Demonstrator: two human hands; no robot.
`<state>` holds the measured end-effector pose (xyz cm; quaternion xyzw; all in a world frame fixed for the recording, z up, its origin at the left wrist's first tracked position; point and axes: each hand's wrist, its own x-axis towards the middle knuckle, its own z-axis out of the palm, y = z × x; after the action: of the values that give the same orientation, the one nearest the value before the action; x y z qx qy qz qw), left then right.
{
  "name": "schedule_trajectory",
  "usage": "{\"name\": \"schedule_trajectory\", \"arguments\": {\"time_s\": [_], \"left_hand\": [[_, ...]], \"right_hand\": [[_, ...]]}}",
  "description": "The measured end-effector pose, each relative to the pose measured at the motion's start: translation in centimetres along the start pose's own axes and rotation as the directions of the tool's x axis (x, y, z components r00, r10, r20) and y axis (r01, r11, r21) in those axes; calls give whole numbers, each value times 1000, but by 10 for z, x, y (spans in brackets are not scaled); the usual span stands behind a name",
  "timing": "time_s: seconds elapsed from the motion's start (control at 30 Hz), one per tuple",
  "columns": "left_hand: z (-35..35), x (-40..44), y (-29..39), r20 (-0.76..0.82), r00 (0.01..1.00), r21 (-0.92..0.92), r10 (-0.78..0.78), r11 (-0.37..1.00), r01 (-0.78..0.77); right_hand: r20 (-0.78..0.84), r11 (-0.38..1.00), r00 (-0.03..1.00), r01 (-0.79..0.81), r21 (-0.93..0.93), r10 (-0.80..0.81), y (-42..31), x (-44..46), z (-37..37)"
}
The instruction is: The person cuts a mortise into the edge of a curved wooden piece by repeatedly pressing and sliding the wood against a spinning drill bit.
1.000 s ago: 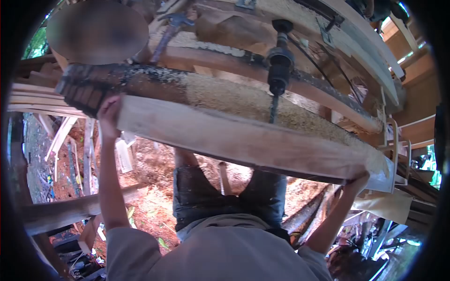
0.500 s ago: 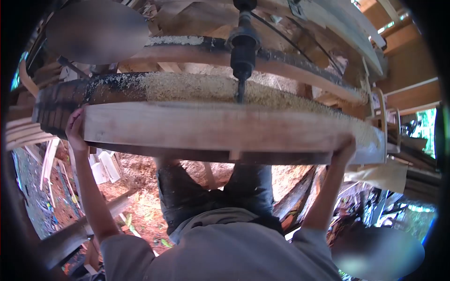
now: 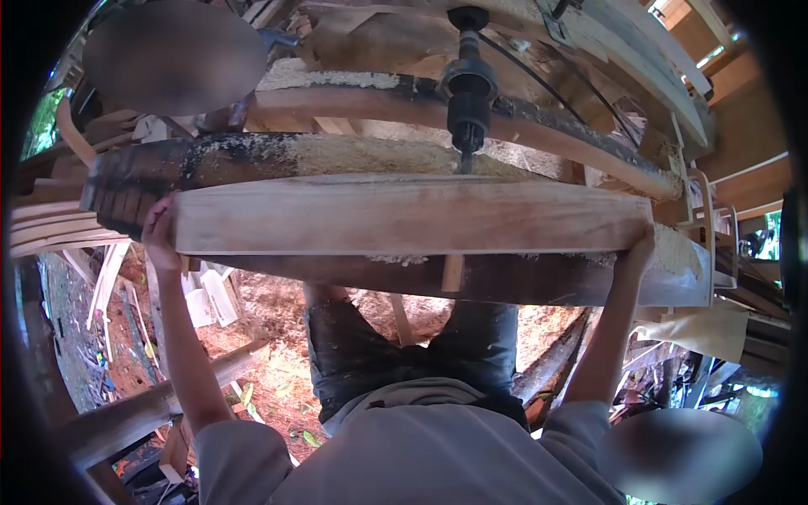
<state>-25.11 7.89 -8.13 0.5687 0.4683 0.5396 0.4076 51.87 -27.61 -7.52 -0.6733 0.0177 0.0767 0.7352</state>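
A long, thick wooden plank [image 3: 404, 217] lies across a sawdust-strewn wooden bench [image 3: 353, 271] in front of me. My left hand [image 3: 158, 225] is closed around its left end, and my right hand [image 3: 641, 240] grips the right end. Above the plank's far edge, near the middle, hangs a dark drill chuck [image 3: 468, 118] with a bit [image 3: 465, 162] pointing down. The bit's tip is hidden at that edge, so I cannot tell whether it touches the wood. A small wooden block [image 3: 453, 273] shows against the bench's front side, below the plank.
Behind the bench runs a curved beam [image 3: 337, 103] with sawdust on top. Stacked strips [image 3: 59, 227] are at the left, and a wooden rail [image 3: 126, 421] runs at lower left. Cut wood pieces [image 3: 210, 296] lie near my legs. Two blurred ovals cover parts of the view.
The plank has shifted away from me on the bench, baring more of the bench's front side. Both hands keep their hold on its ends. The whole view has shifted slightly.
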Motion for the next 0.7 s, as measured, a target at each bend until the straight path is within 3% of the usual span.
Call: {"name": "schedule_trajectory", "arguments": {"time_s": [0.13, 0.2, 0.3, 0.43, 0.57, 0.7], "left_hand": [[10, -14, 21, -25, 993, -133, -115, 985, 111], [5, -4, 18, 21, 994, -141, -104, 984, 106], [2, 6, 11, 54, 997, -100, -63, 993, 68], [10, 7, 7, 50, 999, -34, 1, 999, 0], [12, 2, 16, 40, 999, -14, -34, 999, 34], [2, 18, 8, 154, 988, -94, -13, 995, 27]], "right_hand": [[93, 997, 994, -55, 56, 49, 4, -14, -27], [56, 994, 998, -10, 108, 4, 10, -30, -55], [-4, 988, 997, -72, 133, 73, -4, -48, -41], [0, 995, 1000, 9, -97, -9, 10, 10, -16], [-46, 999, 999, 24, 48, -21, -6, -44, -14], [-74, 993, 996, -45, 109, 54, 0, -56, -48]]}}
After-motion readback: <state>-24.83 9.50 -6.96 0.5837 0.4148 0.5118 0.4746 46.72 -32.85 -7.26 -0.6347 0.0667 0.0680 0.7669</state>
